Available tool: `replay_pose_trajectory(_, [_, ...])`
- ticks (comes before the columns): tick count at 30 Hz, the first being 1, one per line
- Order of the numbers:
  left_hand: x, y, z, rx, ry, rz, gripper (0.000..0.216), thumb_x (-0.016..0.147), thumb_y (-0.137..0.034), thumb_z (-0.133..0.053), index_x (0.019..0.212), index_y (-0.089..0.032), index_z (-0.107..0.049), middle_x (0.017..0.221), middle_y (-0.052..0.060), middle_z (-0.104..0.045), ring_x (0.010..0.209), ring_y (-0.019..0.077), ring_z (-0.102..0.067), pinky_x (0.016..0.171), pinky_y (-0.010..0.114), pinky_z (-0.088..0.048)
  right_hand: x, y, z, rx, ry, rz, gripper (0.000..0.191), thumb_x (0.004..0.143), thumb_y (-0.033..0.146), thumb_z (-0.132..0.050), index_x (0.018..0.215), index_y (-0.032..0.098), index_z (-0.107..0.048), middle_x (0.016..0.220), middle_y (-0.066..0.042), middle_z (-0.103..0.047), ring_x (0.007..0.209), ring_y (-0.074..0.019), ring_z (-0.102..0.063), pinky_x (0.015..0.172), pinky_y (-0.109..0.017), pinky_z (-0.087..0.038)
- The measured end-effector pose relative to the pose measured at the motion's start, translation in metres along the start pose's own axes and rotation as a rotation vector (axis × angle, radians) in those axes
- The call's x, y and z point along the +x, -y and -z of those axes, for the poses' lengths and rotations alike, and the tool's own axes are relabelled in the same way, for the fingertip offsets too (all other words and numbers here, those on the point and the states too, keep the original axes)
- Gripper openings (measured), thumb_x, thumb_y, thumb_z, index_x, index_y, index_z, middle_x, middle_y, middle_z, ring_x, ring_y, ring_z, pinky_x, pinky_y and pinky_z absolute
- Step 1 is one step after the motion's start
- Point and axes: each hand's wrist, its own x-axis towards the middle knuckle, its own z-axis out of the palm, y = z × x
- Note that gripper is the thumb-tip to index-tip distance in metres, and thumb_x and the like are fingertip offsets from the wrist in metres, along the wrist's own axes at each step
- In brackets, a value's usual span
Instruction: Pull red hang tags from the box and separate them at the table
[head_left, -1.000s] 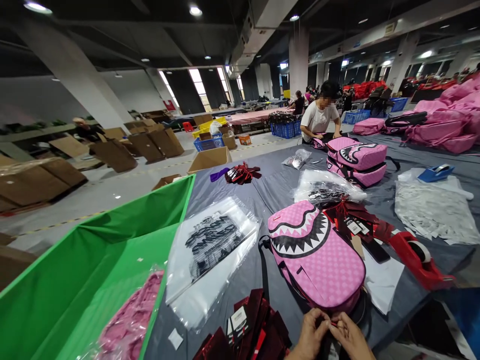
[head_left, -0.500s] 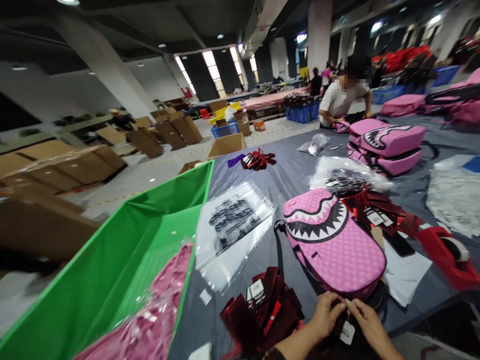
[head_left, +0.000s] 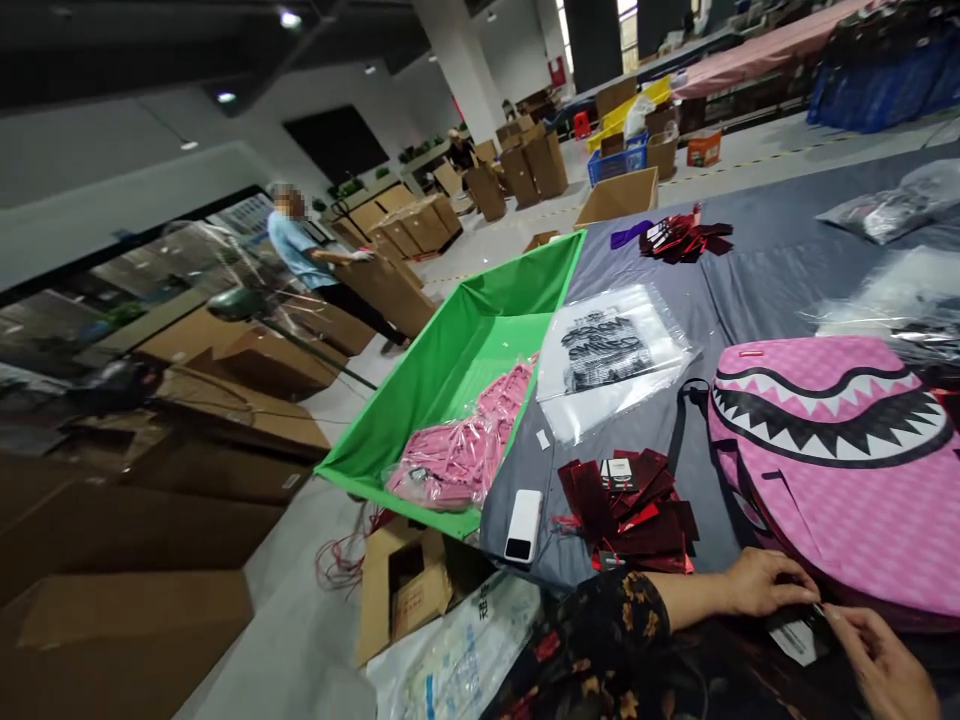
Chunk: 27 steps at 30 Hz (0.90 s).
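- As the head view tilts over the grey-clothed table (head_left: 780,290), a pink checkered shark-mouth backpack (head_left: 847,510) lies on it at the right, printed front up, its right side running out of view;
- just below the backpack's near edge, a hang tag (head_left: 799,635) with a white label sits between the two hands;
- the left hand (head_left: 772,582) pinches at the tag's upper edge, fingers curled over; the right hand (head_left: 877,650) meets it from the other side, thumb and forefinger pinching at its corner; whether either grip is on card or cord is too small to tell;
- left of the hands, a heap of dark red tags (head_left: 630,510); beside it, a white power bank (head_left: 524,520) near the table's edge;
- farther off, clear printed bags (head_left: 607,350) lie flat; beside the table, a green fabric bin (head_left: 382,430) holds plastic-wrapped pink goods (head_left: 457,455);
- in the background, a person in a light-blue shirt (head_left: 304,250) stands touching brown cardboard (head_left: 386,290).
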Motion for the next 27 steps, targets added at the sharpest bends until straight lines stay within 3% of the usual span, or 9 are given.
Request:
replay_pose_trajectory(5, [-0.007, -0.010, -0.005, -0.040, -0.050, -0.020, 0.034, 0.090, -0.022, -0.067, 0.121, -0.009, -0.070, 0.120, 0.014, -0.073, 0.115, 0.0256, -0.067, 0.102, 0.035, -0.051, 0.007, 0.015, 0.009, -0.128, 0.089, 0.071, 0.044, 0.055, 0.070, -0.055, 0.065, 0.028, -0.054, 0.065, -0.005, -0.069, 0.062, -0.0262, -0.066, 0.057, -0.034, -0.049])
replay_pose_trajectory(7, [-0.022, -0.016, 0.000, -0.068, -0.089, -0.130, 0.041, 0.087, -0.024, -0.069, 0.126, -0.009, -0.067, 0.126, 0.016, -0.070, 0.119, 0.0267, -0.065, 0.104, 0.036, -0.050, 0.002, 0.020, 0.010, -0.143, 0.037, 0.033, 0.046, 0.058, 0.071, -0.056, 0.072, 0.027, -0.057, 0.068, -0.006, -0.069, 0.063, -0.0268, -0.065, 0.057, -0.035, -0.048])
replay_pose_trajectory(9, [-0.047, -0.023, 0.010, -0.093, -0.225, -0.251, 0.042, 0.085, -0.025, -0.071, 0.124, -0.010, -0.068, 0.129, 0.018, -0.068, 0.122, 0.0269, -0.063, 0.106, 0.036, -0.048, -0.003, 0.025, 0.009, -0.179, -0.044, -0.004, 0.046, 0.064, 0.071, -0.053, 0.076, 0.027, -0.058, 0.064, -0.005, -0.067, 0.060, -0.0262, -0.063, 0.056, -0.036, -0.047])
replay_pose_trajectory(12, [-0.100, -0.025, 0.036, -0.193, -0.703, -0.171, 0.028, 0.084, -0.025, -0.068, 0.111, -0.016, -0.074, 0.116, 0.013, -0.073, 0.110, 0.0228, -0.066, 0.099, 0.033, -0.050, -0.010, 0.033, 0.005, -0.246, -0.052, -0.050, 0.042, 0.072, 0.068, -0.043, 0.071, 0.029, -0.058, 0.056, -0.005, -0.061, 0.056, -0.0265, -0.058, 0.058, -0.039, -0.045])
replay_pose_trajectory(15, [-0.159, -0.007, 0.068, -0.512, -1.407, 0.286, 0.020, 0.082, -0.027, -0.069, 0.099, -0.018, -0.071, 0.091, 0.006, -0.072, 0.082, 0.0162, -0.066, 0.079, 0.027, -0.053, -0.015, 0.038, 0.002, -0.285, -0.019, -0.104, 0.040, 0.073, 0.063, -0.038, 0.070, 0.029, -0.059, 0.054, -0.007, -0.058, 0.057, -0.0287, -0.057, 0.059, -0.041, -0.044])
replay_pose_trajectory(17, [-0.190, 0.014, 0.088, -0.635, -1.621, 0.490, 0.019, 0.085, -0.029, -0.066, 0.100, -0.018, -0.067, 0.085, 0.003, -0.068, 0.074, 0.0129, -0.063, 0.071, 0.023, -0.050, -0.017, 0.038, 0.001, -0.251, -0.044, -0.079, 0.039, 0.070, 0.064, -0.041, 0.074, 0.029, -0.057, 0.058, -0.008, -0.060, 0.061, -0.0301, -0.059, 0.060, -0.041, -0.045])
replay_pose_trajectory(19, [-0.207, 0.036, 0.103, -0.729, -1.666, 0.621, 0.014, 0.087, -0.029, -0.064, 0.092, -0.016, -0.064, 0.077, 0.001, -0.064, 0.065, 0.0111, -0.060, 0.060, 0.020, -0.045, -0.017, 0.035, 0.001, -0.219, -0.108, -0.048, 0.039, 0.067, 0.065, -0.047, 0.078, 0.029, -0.053, 0.065, -0.009, -0.063, 0.066, -0.0313, -0.061, 0.061, -0.041, -0.045])
replay_pose_trajectory(22, [-0.212, 0.057, 0.115, -0.916, -1.590, 0.732, 0.021, 0.088, -0.030, -0.064, 0.075, -0.013, -0.062, 0.063, 0.002, -0.061, 0.052, 0.0116, -0.056, 0.046, 0.019, -0.036, -0.009, 0.027, 0.000, -0.260, -0.167, -0.050, 0.035, 0.069, 0.064, -0.045, 0.073, 0.030, -0.050, 0.067, -0.012, -0.064, 0.066, -0.0319, -0.061, 0.061, -0.042, -0.045])
replay_pose_trajectory(27, [-0.196, 0.051, 0.119, -1.093, -1.472, 0.724, 0.025, 0.087, -0.022, -0.068, 0.064, -0.017, -0.057, 0.056, 0.000, -0.056, 0.044, 0.0091, -0.049, 0.040, 0.019, -0.032, -0.004, 0.020, -0.003, -0.294, -0.089, -0.002, 0.044, 0.070, 0.068, -0.034, 0.071, 0.029, -0.056, 0.071, -0.013, -0.068, 0.065, -0.0306, -0.063, 0.061, -0.040, -0.044])
